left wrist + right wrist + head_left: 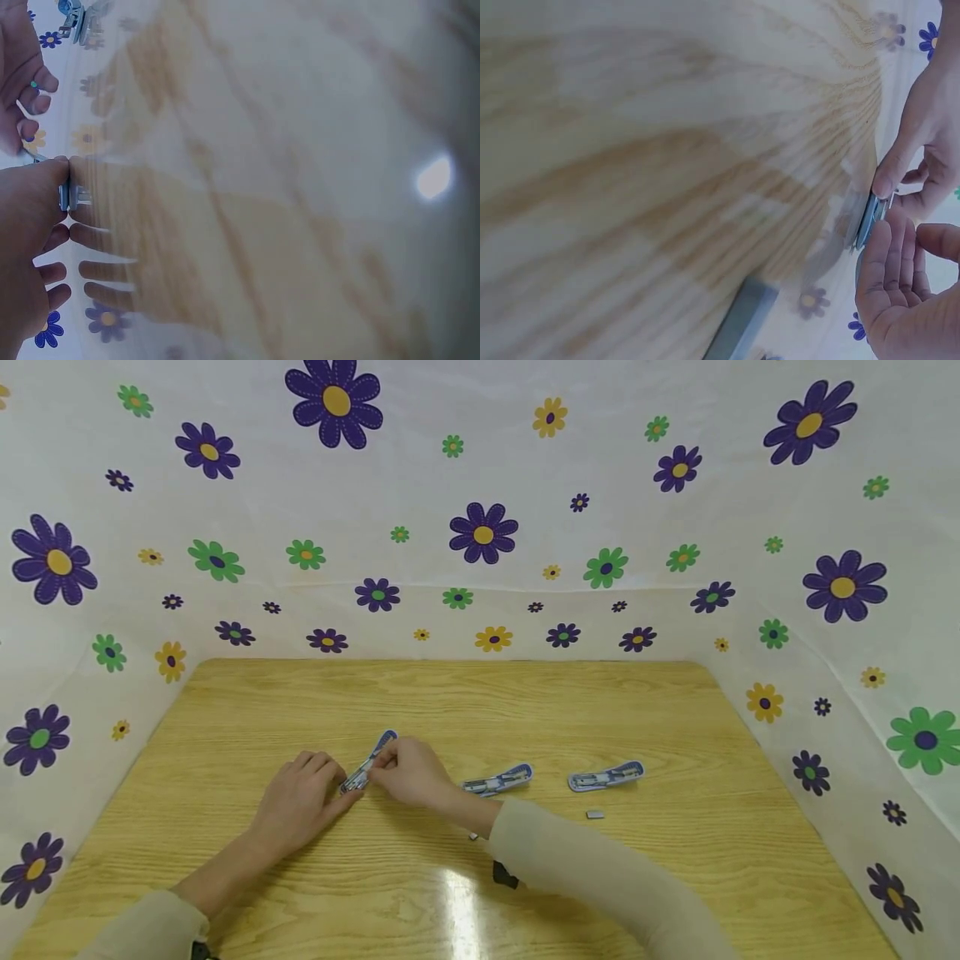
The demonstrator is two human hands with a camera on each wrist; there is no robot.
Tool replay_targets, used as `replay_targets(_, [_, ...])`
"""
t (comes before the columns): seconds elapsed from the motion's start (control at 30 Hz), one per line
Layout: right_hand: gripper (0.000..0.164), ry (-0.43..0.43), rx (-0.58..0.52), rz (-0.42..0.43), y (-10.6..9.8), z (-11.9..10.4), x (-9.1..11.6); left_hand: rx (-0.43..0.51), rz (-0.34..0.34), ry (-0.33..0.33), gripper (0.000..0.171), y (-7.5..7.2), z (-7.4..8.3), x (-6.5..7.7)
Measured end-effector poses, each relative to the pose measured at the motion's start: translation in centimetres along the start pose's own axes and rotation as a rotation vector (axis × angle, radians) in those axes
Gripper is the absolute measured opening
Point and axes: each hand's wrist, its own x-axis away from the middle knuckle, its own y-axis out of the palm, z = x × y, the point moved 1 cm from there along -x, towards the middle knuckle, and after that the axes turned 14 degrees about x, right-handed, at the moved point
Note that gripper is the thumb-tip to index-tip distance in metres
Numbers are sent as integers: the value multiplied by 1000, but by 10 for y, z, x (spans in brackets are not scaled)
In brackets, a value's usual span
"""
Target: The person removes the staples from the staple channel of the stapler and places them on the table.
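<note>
A blue stapler (pixel 381 745) lies slantwise on the table, its silver metal parts facing up. My left hand (pixel 298 797) grips its near end, the thumb along one side; the left wrist view shows this thumb on the stapler's edge (pixel 64 196). My right hand (pixel 411 772) is over the stapler's middle, thumb and index fingertips close together at the metal part. Those fingertips hide whatever lies between them. In the right wrist view, the right hand (pixel 907 292) has its other fingers loosely bent beside the stapler (pixel 868 219).
To the right lie two more blue staplers, one (pixel 498 779) partly behind my right forearm and another (pixel 606 776) farther off. A small grey staple strip (pixel 595 815) lies before the farther one. Another small piece (pixel 473 837) shows beside my right sleeve. Flowered cloth (pixel 483 535) surrounds the table.
</note>
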Motion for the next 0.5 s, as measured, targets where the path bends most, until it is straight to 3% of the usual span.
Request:
replay_targets(0.17, [11, 12, -57, -34, -5, 5, 10, 6, 4, -4, 32, 0, 0, 0])
replay_targets(0.5, [13, 43, -62, -152, 4, 8, 30, 20, 8, -16, 31, -1, 1, 0])
